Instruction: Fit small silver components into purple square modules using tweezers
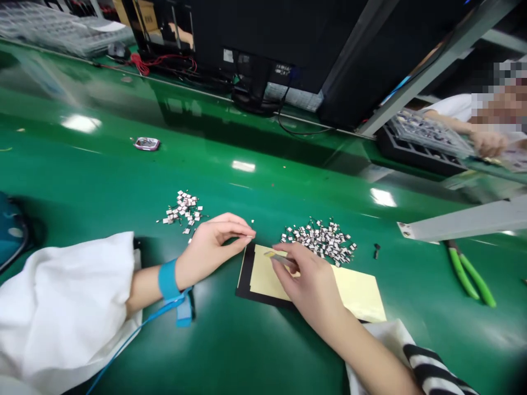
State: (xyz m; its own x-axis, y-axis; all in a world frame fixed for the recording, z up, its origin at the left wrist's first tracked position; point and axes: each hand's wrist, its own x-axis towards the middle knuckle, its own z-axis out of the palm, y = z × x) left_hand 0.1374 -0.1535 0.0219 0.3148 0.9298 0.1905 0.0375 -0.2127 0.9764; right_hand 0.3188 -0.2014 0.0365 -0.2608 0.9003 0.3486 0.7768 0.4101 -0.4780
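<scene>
Grip of the left hand is pinched together; I cannot tell what it holds. The right hand is closed around a slim tool, over the yellow sheet. Just beyond it, small parts lie piled on the table.

On the tabletop, a sheet lies before the larger component pile; the smaller component pile lies left, pliers right.

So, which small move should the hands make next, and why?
Perhaps the right hand should bring its slim tool to the left hand, which seems to pinch something tiny: the tool's tip points that way but sits apart, over the yellow sheet.
</scene>
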